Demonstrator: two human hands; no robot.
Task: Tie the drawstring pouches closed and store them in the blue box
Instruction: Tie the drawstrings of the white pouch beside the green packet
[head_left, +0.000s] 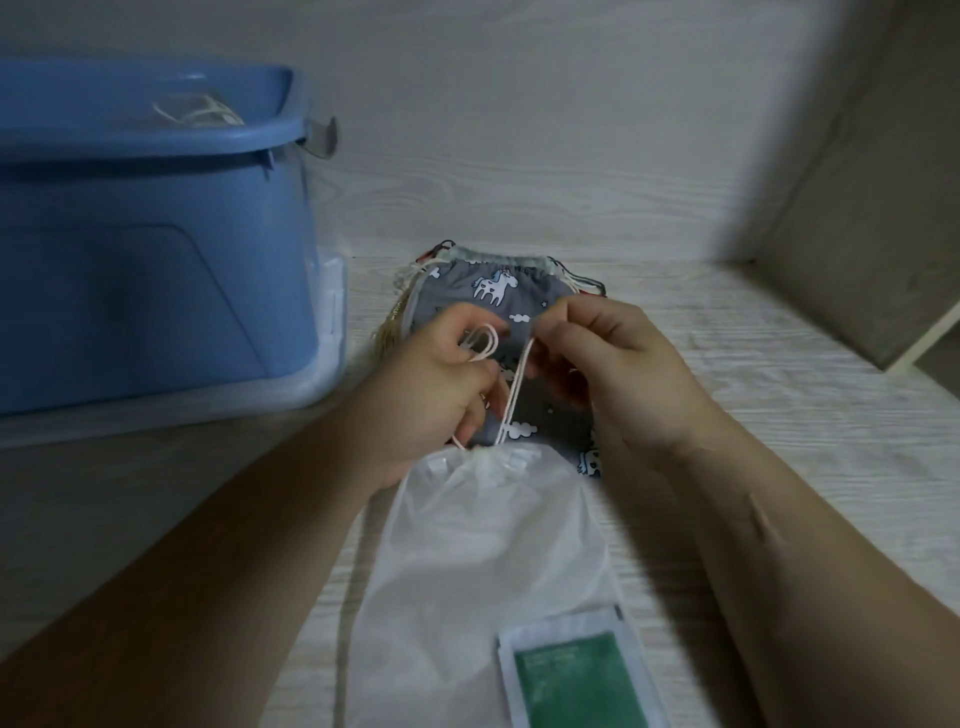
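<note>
White pouch (483, 561): lies flat on the table (753, 353) directly before you, mouth gathered and turned away from you, so its cord (511, 395) runs up to both hands; a green-faced packet (571, 675) shows at its near end. Left hand (441, 384): fingers curled round a small loop of the cord, apparently keeping the loop open for a knot. Right hand (618, 364): thumb and fingers pinch the doubled strand taut above the mouth, likely to feed it through; the knot looks not yet drawn. Grey unicorn-print pouch (493, 286): just beyond your hands, on top of other pouches whose cords poke out at its sides; presumably awaiting tying. Blue box (156, 260): to your left, open, near enough to reach; pale strings (197, 111) show inside, suggesting pouches already stored.
</note>
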